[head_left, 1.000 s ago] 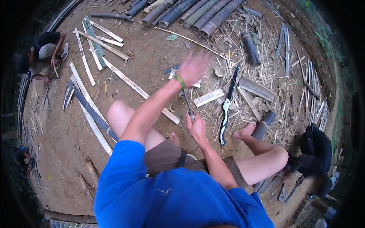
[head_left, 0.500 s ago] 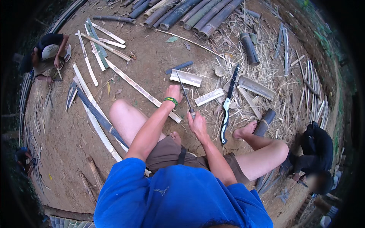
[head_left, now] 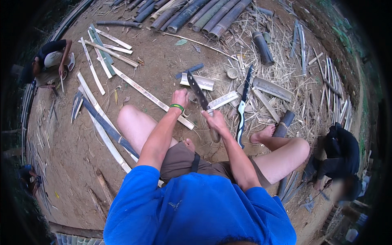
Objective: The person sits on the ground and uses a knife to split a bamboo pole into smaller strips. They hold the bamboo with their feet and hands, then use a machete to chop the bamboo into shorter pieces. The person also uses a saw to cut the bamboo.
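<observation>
My right hand (head_left: 215,121) is closed round the handle of a large knife (head_left: 197,90). Its broad dark blade points up and away to the left, flat side showing. The left hand (head_left: 180,98), with a green band at the wrist, is closed just left of the blade; whatever its fingers hold is mostly hidden. Just beyond the blade lies a short split bamboo piece (head_left: 207,83), hollow side up, and a narrower pale bamboo strip (head_left: 223,100) lies to its right. A folding saw (head_left: 243,108) with a black blade and black-and-white handle lies on the ground right of my right hand.
Long split bamboo strips (head_left: 147,96) lie to the left. Whole bamboo poles (head_left: 222,26) are stacked at the far side. Shavings (head_left: 281,53), a split bamboo trough (head_left: 272,89) and a bamboo tube (head_left: 262,48) lie on the right. Other people crouch at left (head_left: 53,59) and right (head_left: 341,157).
The knife has turned from nearly edge-on to showing its flat side, its handle now visible below my right hand. My left hand has shifted slightly left and away from the blade.
</observation>
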### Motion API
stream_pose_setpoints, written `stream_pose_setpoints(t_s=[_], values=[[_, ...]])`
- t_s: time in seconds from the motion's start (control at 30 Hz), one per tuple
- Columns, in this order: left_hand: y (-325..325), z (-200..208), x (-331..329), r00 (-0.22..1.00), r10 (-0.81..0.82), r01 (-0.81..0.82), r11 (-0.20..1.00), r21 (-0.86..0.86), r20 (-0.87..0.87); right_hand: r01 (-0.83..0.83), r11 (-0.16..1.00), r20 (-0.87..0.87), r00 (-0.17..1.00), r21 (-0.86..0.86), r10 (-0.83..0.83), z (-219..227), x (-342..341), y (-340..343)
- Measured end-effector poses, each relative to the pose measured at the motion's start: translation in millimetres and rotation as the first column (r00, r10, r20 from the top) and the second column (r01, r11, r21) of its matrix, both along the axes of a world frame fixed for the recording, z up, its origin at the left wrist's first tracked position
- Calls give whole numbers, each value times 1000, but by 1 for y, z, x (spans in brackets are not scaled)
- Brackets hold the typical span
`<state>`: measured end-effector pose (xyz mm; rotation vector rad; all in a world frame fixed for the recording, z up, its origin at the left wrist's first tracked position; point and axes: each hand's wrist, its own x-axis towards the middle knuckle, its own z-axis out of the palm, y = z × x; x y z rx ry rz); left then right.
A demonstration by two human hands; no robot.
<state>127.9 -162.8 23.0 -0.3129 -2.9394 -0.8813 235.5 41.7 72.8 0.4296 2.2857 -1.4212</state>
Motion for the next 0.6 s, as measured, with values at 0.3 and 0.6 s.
stream_pose_setpoints(t_s=[0.3,0.6], values=[[14,-12,-8,996,87,-87,990,107,0,-40,903,-168,978,428,123,-68,14,-6],[35,-1,-16,991,123,-124,992,14,56,-98,982,197,978,159,65,-126,11,32]])
